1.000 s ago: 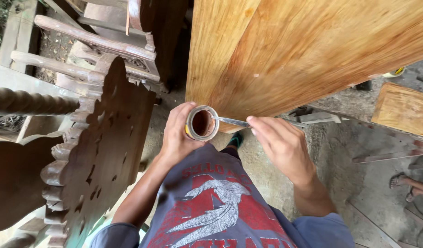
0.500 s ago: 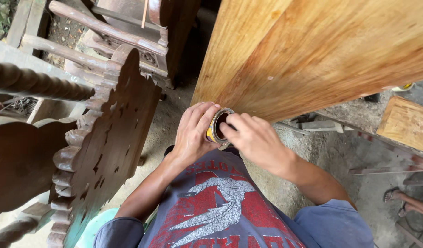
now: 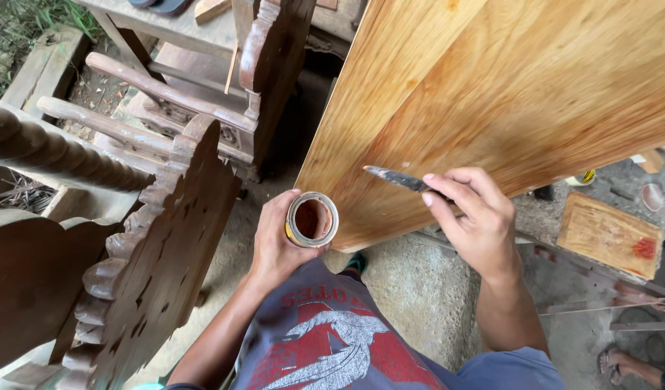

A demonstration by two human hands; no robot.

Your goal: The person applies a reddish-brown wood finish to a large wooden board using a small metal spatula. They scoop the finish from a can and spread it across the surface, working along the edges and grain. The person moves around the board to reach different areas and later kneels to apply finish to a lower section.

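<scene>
1. At far left I see dark carved furniture (image 3: 130, 289), standing just beside my left arm and well apart from the work.
2. My left hand (image 3: 275, 242) is wrapped firmly round a small open can (image 3: 312, 219). The can's mouth faces up toward the camera, with brown filler or stain inside. It sits just below the lower edge of the board (image 3: 506, 101).
3. The board is a big pale-orange wooden panel. It slants from upper centre down to the right, and its long axis runs away from me.
4. The knife (image 3: 397, 178), a thin blade, is pinched between the fingers of my right hand (image 3: 470, 224). Its long axis runs left and slightly up from the grip, and its smeared tip lies on or just over the board face; I cannot tell if it touches.
5. The can lies down and left of the blade tip, near it. The right hand is the nearer to the board.
6. At far right, a small wood block (image 3: 610, 235) with a red smear lies on the ground.
</scene>
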